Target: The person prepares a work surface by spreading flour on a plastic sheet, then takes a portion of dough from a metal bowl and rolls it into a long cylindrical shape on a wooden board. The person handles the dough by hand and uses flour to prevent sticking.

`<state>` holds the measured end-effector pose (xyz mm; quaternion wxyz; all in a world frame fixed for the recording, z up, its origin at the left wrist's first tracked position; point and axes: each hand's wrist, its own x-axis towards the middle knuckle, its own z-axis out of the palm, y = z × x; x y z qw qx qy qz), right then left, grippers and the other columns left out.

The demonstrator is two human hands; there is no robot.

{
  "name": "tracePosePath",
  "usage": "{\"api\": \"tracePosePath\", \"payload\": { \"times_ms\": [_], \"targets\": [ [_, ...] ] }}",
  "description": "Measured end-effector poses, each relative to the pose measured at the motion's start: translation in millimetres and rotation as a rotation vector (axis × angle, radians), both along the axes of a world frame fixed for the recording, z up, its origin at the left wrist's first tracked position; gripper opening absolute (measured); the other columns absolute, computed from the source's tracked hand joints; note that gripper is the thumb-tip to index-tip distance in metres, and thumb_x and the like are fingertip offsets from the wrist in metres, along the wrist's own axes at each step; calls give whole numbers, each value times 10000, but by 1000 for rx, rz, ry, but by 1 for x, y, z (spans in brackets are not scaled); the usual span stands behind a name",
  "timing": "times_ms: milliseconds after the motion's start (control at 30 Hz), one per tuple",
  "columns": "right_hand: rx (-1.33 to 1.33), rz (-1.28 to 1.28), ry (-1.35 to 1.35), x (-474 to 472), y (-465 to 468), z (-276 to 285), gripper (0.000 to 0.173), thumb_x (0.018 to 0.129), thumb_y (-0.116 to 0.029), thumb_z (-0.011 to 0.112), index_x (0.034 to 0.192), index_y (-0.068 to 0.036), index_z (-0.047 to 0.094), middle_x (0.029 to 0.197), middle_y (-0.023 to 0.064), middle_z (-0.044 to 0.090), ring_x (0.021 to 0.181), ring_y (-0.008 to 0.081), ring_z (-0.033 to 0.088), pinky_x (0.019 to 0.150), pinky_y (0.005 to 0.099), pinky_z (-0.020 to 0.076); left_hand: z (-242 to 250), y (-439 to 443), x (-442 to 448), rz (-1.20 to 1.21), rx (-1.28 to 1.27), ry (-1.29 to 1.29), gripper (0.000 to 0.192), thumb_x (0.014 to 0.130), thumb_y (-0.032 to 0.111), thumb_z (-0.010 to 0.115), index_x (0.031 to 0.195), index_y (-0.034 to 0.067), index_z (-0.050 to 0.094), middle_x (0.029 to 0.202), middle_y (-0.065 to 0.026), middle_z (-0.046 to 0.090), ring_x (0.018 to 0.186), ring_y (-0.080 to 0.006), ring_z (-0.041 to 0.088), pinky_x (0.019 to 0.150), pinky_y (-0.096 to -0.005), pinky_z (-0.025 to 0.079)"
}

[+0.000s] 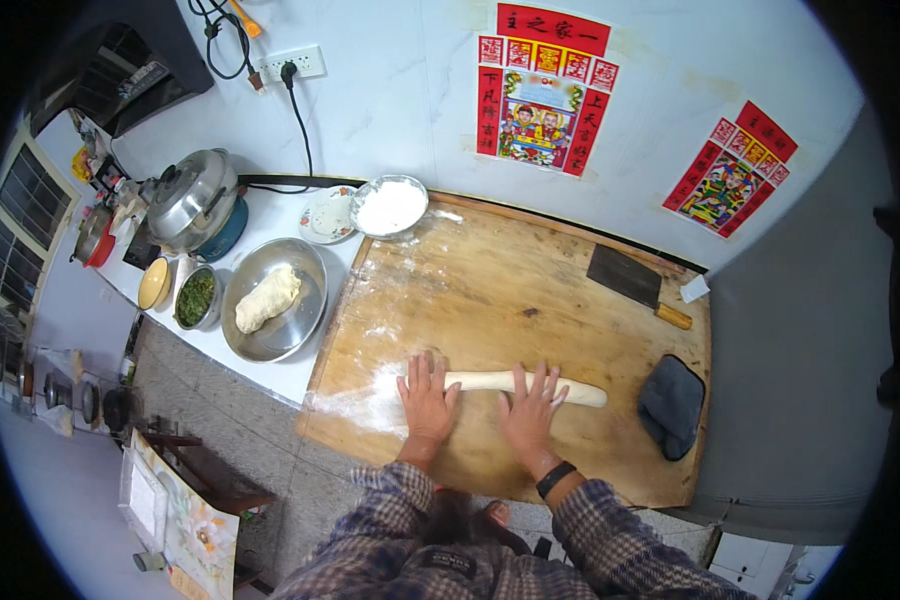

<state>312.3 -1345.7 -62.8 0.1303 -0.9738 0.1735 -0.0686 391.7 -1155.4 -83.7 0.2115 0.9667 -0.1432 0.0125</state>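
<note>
A long roll of pale dough (480, 381) lies crosswise on the wooden board (510, 270). My left hand (426, 397) rests palm down over its left end and hides that end. Flat on the roll, right of its middle, is my right hand (531, 412), fingers spread and dusted with white at the tips. The roll's rounded right end (592, 395) sticks out past that hand. Neither hand grips the dough; both press on it from above. Loose flour (367, 401) is scattered on the board just left of my left hand.
A cleaver (626, 277) and a grey cloth (673, 405) lie along the board's right side. Left of the board stand a steel bowl (311, 330) holding a dough lump (268, 298), a bowl of chopped greens (195, 298), a flour bowl (390, 206) and a lidded electric pot (195, 199).
</note>
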Motion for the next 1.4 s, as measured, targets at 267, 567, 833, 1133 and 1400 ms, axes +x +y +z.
{"api": "tracePosePath", "payload": {
  "times_ms": [267, 567, 833, 1133, 1400],
  "targets": [
    [-57, 5, -97, 129, -50, -7, 676, 1004, -455, 690, 1547, -79, 543, 1637, 265, 409, 1549, 476, 309, 1204, 694, 255, -2, -30, 161, 131, -18, -112, 684, 1068, 507, 555, 1634, 128, 489, 1749, -178, 366, 1646, -401, 244, 1306, -667, 149],
    [-88, -85, -93, 221, -93, -19, 677, 1016, -453, 685, 1550, -66, 534, 1655, 223, 400, 1561, 462, 310, 1208, 706, 277, 3, -54, 255, -130, -222, -269, 427, 1030, 408, 653, 1292, 86, 749, 1447, -103, 697, 1455, -340, 536, 1305, -662, 151],
    [-124, 19, -34, 143, -55, -26, 613, 1040, -399, 613, 1563, -85, 550, 1645, 209, 458, 1560, 463, 334, 1262, 682, 224, 1, -126, 152, -583, -138, -138, 364, 1063, 320, 598, 1257, 50, 746, 1357, -170, 723, 1387, -363, 592, 1195, -524, 386],
    [30, 223, 47, -12, -33, 5, 606, 1040, -305, 628, 1606, -135, 496, 1704, 190, 373, 1597, 469, 284, 1281, 641, 213, 2, -73, -28, -220, -161, 53, 593, 1116, 317, 500, 1674, 133, 418, 1736, -171, 382, 1619, -394, 309, 1289, -579, 254],
    [-86, 38, -44, 105, -77, -7, 659, 1013, -428, 658, 1585, -122, 539, 1670, 218, 431, 1557, 484, 341, 1236, 694, 251, -8, -129, 87, -22, -9, -70, 644, 1068, 368, 559, 1662, 143, 455, 1742, -264, 322, 1633, -458, 243, 1286, -654, 206]
  ]
}}
